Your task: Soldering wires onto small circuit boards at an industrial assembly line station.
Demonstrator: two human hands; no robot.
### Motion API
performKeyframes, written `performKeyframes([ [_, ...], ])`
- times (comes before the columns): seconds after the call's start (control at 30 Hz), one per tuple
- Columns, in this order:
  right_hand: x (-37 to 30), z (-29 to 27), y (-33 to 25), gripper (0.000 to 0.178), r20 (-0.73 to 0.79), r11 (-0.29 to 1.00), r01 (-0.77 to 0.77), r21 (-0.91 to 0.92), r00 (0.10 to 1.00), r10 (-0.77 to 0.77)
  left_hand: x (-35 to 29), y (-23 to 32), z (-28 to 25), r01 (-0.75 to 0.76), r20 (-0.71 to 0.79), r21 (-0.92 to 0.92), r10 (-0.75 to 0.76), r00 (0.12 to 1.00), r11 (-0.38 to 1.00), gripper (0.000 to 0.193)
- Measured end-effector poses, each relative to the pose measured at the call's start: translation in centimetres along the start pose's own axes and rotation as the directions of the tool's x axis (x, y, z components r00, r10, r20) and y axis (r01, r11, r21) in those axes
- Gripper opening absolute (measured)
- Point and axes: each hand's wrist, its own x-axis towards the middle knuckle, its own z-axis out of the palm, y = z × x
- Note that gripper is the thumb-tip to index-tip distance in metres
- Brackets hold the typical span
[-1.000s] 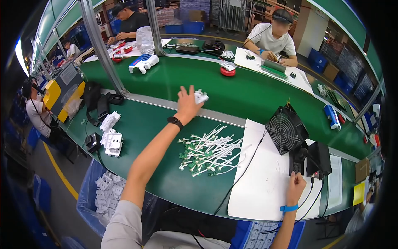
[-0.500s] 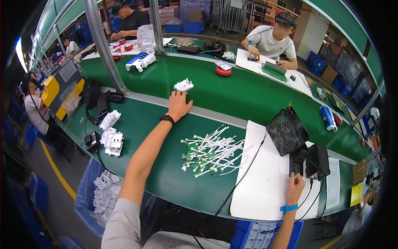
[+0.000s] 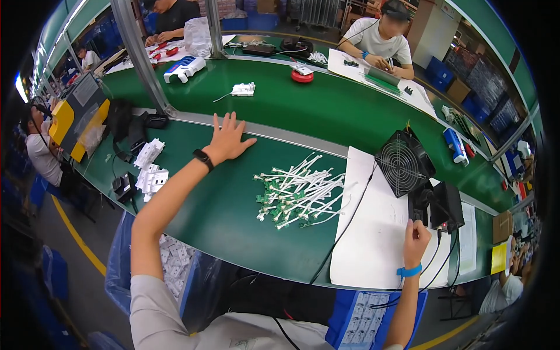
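Observation:
My left hand (image 3: 226, 140) lies spread and empty at the metal rail along the bench's far edge. Just beyond its fingertips, a white plastic housing (image 3: 243, 90) with a thin white lead rests on the green belt (image 3: 274, 114). At the right, my right hand (image 3: 416, 242) has its fingers curled together at the near end of a small black device (image 3: 417, 209); whatever they hold is hidden. Between the hands lies a pile of small green circuit boards with white cables (image 3: 300, 192). White plastic housings (image 3: 153, 179) are stacked at the bench's left.
A black fan (image 3: 403, 166) and a black box (image 3: 446, 205) with cords stand beside the white sheet (image 3: 367, 251). A lined blue bin (image 3: 119, 274) holds white parts below left. Across the belt, a co-worker (image 3: 382, 44) handles small parts. A metal post (image 3: 139, 58) rises at left.
My left hand has let go of the white housing and drawn back left, fingers spreading. The housing now sits farther up the belt, its lead showing. My right hand stays by the black device.

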Motion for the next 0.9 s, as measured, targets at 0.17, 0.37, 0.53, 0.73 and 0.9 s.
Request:
performKeyframes([
  [0.17,1.1,2.2,-7.8,0.02,0.25,0.984,0.059,0.17,0.963,-0.101,-9.3,-3.8,-5.8,-0.023,0.135,0.08,0.012,0.991,0.997,0.086],
  [0.37,2.7,9.1,-17.3,0.027,0.404,0.837,0.492,0.24,0.733,-0.547,-17.9,-8.1,-11.5,0.077,0.384,0.023,-0.08,0.92,0.997,0.118],
  [0.53,3.8,15.9,-17.8,0.029,0.471,0.749,0.642,0.163,0.617,-0.631,-21.7,-11.1,-11.9,0.066,0.323,-0.079,-0.037,0.946,0.995,0.121],
  [0.73,3.8,16.5,-16.0,0.015,0.38,0.715,0.685,0.141,0.629,-0.678,-21.6,-10.5,-12.1,0.099,0.245,-0.296,-0.025,0.969,0.95,0.116],
  [0.9,4.6,15.9,-15.9,0.022,0.064,0.736,0.648,0.195,0.741,-0.669,-22.1,-12.0,-10.3,0.019,0.002,-0.415,-0.02,1.0,0.909,0.099],
])
